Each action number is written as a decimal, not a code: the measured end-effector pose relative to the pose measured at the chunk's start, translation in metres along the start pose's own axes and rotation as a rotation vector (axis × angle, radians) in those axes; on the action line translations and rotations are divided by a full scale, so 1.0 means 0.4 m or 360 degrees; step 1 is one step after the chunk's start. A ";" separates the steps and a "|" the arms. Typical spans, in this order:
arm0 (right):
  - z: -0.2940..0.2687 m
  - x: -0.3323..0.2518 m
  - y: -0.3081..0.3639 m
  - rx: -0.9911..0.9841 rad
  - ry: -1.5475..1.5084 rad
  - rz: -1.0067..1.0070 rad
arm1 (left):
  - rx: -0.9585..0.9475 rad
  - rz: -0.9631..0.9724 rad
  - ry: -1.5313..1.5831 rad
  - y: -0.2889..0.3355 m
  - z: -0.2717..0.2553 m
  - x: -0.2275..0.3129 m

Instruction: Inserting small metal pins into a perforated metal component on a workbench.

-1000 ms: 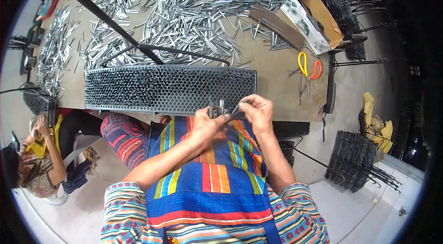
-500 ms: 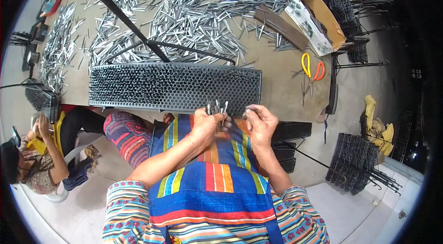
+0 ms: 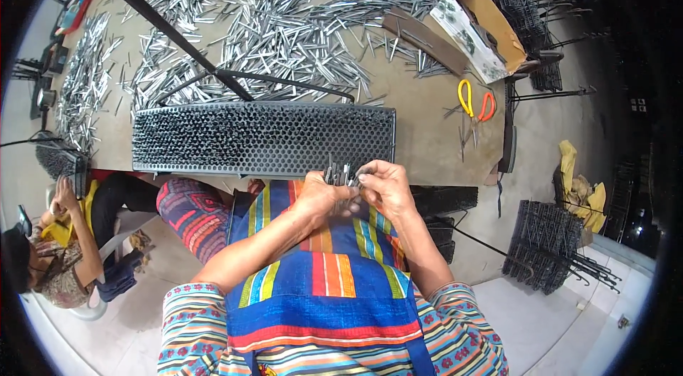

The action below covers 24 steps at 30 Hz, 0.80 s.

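A small bunch of thin grey metal strips stands up out of my left hand, whose thumb and fingers are closed round it. My right hand meets the bunch from the right, thumb and forefinger pinched together at its strips; the exact piece between them is hard to make out. Just beyond both hands lies a long black panel full of round holes. Dark thin pieces crowd the holes over its left and upper part, while the holes toward its right and near edge show bare.
Loose metal strips cover much of the table. A black rod slants over them to the panel. At right are scissors with yellow and orange handles, an open carton and stacked black racks. Another person sits at left.
My right hand has moved left and come against the bunch in my left hand; before, it was pinched apart from it. The whole view has shifted slightly.
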State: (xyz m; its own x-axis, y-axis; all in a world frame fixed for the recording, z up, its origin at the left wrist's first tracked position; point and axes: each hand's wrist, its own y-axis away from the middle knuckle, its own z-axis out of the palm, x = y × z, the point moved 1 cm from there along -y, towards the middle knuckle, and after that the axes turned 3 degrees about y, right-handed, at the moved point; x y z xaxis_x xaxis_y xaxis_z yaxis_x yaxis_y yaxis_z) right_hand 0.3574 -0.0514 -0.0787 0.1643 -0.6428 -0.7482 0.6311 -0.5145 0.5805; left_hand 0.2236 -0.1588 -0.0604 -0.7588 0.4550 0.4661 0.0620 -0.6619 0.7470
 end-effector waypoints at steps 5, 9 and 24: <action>-0.019 -0.013 -0.002 0.0152 0.0064 -0.0209 | 0.0024 -0.0020 0.0178 0.002 0.004 -0.004; -0.037 -0.084 -0.027 0.0638 0.0364 -0.0890 | 0.0131 -0.0165 0.0138 -0.003 -0.037 -0.038; -0.085 -0.140 -0.129 0.0757 0.1144 -0.1489 | 0.0066 0.0079 -0.0006 0.001 -0.061 -0.070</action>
State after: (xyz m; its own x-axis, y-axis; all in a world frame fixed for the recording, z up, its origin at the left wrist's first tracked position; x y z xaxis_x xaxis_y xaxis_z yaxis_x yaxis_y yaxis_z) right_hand 0.3414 0.0305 -0.0778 0.2712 0.4490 -0.8514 0.4194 -0.8513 -0.3153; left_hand 0.2289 -0.1863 -0.0846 -0.7515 0.4248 0.5047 0.1261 -0.6585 0.7419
